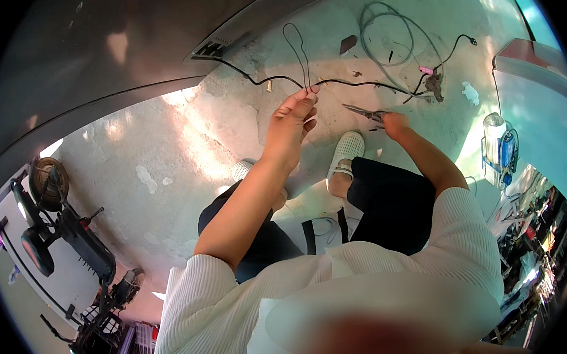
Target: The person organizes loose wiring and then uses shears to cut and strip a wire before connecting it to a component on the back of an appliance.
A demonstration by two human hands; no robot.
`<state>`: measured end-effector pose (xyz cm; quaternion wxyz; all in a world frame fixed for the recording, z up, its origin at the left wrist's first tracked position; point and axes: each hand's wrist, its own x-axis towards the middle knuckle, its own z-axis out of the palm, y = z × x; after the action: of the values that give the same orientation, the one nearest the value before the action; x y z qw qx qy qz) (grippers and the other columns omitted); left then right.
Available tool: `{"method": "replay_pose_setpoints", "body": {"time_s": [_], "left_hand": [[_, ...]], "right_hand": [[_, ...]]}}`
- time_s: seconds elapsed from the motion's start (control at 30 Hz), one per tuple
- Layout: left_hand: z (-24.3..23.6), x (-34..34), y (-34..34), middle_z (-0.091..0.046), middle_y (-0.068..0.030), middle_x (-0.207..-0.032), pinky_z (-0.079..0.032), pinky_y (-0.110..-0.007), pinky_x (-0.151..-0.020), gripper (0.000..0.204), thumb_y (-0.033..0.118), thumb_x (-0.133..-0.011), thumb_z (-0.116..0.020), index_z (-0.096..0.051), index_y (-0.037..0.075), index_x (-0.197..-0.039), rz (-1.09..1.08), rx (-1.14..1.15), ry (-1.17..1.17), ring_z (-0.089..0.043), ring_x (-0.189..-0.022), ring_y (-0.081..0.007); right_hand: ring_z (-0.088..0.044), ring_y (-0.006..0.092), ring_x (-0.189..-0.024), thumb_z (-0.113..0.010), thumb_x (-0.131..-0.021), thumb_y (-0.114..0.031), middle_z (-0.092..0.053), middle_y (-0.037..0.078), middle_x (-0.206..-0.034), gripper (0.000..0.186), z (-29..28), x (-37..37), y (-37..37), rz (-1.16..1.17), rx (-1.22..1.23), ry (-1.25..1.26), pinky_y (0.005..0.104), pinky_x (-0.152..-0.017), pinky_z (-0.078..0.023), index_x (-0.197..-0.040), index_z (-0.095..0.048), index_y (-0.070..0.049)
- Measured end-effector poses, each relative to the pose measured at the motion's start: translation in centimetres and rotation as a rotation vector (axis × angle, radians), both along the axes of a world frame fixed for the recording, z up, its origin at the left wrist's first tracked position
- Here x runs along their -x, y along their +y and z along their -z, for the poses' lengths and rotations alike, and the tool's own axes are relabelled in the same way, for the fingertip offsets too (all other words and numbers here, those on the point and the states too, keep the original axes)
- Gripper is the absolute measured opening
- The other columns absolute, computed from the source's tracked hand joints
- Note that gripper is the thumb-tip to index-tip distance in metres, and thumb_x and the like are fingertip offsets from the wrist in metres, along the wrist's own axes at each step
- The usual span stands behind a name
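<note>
Over the pale floor [180, 183], beside a large dark casing [112, 32], the black cable [355, 82] runs to both sides of my left hand [291, 115]. Its fingers are pinched together on the thin wire loop [306, 65] and seemingly the cable. My right hand [395, 125] curls around the handles of the pointed tool [366, 113], apart from the cable. I'd hold that pinch firm, wire untwisted, tool tips clear of skin.

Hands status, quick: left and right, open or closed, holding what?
Left hand: closed, fingertips pinching the black cable and thin wire loop.
Right hand: closed around the pliers.
</note>
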<state>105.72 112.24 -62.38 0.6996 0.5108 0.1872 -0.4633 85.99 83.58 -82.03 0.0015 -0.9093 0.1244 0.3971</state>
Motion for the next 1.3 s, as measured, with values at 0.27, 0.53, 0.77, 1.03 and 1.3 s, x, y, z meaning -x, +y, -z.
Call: {"method": "replay_pose_setpoints", "body": {"time_s": [0.27, 0.53, 0.77, 1.03, 1.3], "left_hand": [[1.7, -3.9, 1.6, -0.064, 0.0072, -0.086, -0.041, -0.021, -0.076, 0.021, 0.024, -0.087, -0.066, -0.070, 0.014, -0.105, 0.272, -0.095, -0.401, -0.050, -0.074, -0.0029], [6.4, -4.0, 1.8, -0.068, -0.0049, -0.101, -0.045, -0.026, -0.087, 0.028, 0.024, -0.090, -0.062, -0.068, 0.004, -0.109, 0.417, -0.365, -0.750, -0.059, -0.095, -0.0098], [7.6, -7.7, 4.7, -0.069, -0.0089, -0.090, -0.047, -0.027, -0.078, 0.026, 0.025, -0.088, -0.063, -0.071, 0.005, -0.102, 0.309, -0.550, -0.832, -0.060, -0.085, -0.0130], [7.0, -11.0, 9.7, -0.068, -0.0042, -0.073, -0.048, -0.025, -0.068, 0.022, 0.023, -0.081, -0.070, -0.072, 0.009, -0.097, 0.373, -0.998, -1.117, -0.061, -0.069, -0.0105], [6.8, -7.7, 5.8, -0.067, -0.0074, -0.104, -0.047, -0.029, -0.083, 0.045, 0.039, -0.095, -0.052, -0.061, 0.001, -0.117, 0.342, -0.586, -1.004, -0.061, -0.091, -0.0145]], "right_hand": [[-0.058, 0.0080, -0.088, -0.054, -0.094, -0.034, -0.066, 0.000, -0.092, 0.032, -7.0, -16.3, 5.0, 0.716, -1.191, -0.476, 0.0215, -0.070, -0.046, -0.104, -0.063, -0.005], [-0.059, 0.0081, -0.080, -0.057, -0.093, -0.031, -0.066, 0.002, -0.087, 0.029, -11.2, -21.8, 10.3, 0.658, -1.387, -0.625, 0.0220, -0.071, -0.047, -0.093, -0.066, -0.004], [-0.055, 0.0083, -0.074, -0.052, -0.095, -0.030, -0.061, -0.001, -0.078, 0.028, -9.6, -21.5, 9.5, 0.786, -1.526, -0.487, 0.0220, -0.072, -0.046, -0.100, -0.065, -0.005], [-0.053, 0.0095, -0.085, -0.052, -0.095, -0.032, -0.062, -0.002, -0.088, 0.031, -8.4, -19.1, 0.7, 0.452, -1.044, -0.671, 0.0262, -0.081, -0.042, -0.099, -0.069, -0.007], [-0.054, 0.0105, -0.090, -0.053, -0.094, -0.034, -0.065, 0.000, -0.094, 0.031, -10.1, -19.1, 2.2, 0.302, -1.057, -0.602, 0.0292, -0.081, -0.044, -0.100, -0.069, -0.007]]}}
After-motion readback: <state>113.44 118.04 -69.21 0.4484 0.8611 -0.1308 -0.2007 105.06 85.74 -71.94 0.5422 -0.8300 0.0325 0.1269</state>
